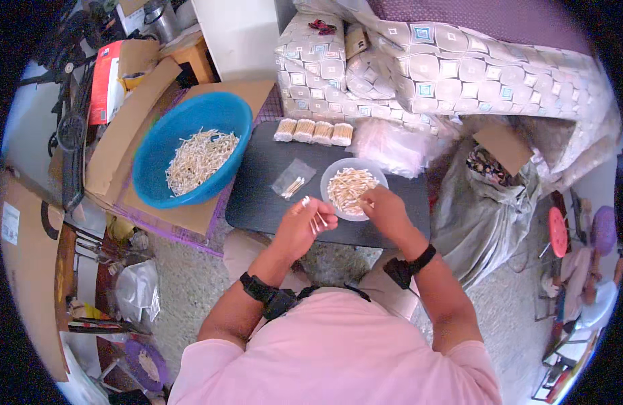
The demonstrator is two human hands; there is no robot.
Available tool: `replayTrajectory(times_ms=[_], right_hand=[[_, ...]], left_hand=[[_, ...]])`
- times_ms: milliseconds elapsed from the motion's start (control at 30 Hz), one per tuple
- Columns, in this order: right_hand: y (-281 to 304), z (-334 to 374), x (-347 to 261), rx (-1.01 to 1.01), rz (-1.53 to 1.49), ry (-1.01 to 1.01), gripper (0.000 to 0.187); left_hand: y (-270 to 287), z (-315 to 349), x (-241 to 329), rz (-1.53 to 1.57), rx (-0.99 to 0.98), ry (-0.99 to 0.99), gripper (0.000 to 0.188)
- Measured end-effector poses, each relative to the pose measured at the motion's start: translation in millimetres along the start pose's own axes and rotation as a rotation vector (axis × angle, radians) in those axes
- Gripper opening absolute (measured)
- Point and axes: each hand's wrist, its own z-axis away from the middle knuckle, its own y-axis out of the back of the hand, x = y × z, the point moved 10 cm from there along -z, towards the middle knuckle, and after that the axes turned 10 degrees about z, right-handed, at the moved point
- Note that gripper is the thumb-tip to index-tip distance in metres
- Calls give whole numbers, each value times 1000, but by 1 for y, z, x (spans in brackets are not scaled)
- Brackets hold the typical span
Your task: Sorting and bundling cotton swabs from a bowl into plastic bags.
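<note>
Hands (302, 226) work at a bowl (355, 163) of swabs (350, 191).

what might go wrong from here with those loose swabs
Several swabs poke out of the left hand at different angles, so one might slip out onto the table.

The right hand is at the edge of the white bowl; a knock could spill some of its heap.

The clear bag lies flat just beyond the left hand, with a few swabs at its near end; brushing it might scatter or shift them.
</note>
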Motion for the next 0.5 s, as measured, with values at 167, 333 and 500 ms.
replayTrajectory(times_ms=[167, 333, 500], right_hand=[[-31, -19, -9, -187, 307, 100, 18], [-40, -25, -1, -203, 333, 81, 19], [-19, -23, -2, -134, 150, 32, 17]], left_hand=[[11, 3, -9, 136, -6, 71, 26], [19, 6, -11, 78, 16, 126, 23], [18, 5, -9, -85, 53, 123, 24]])
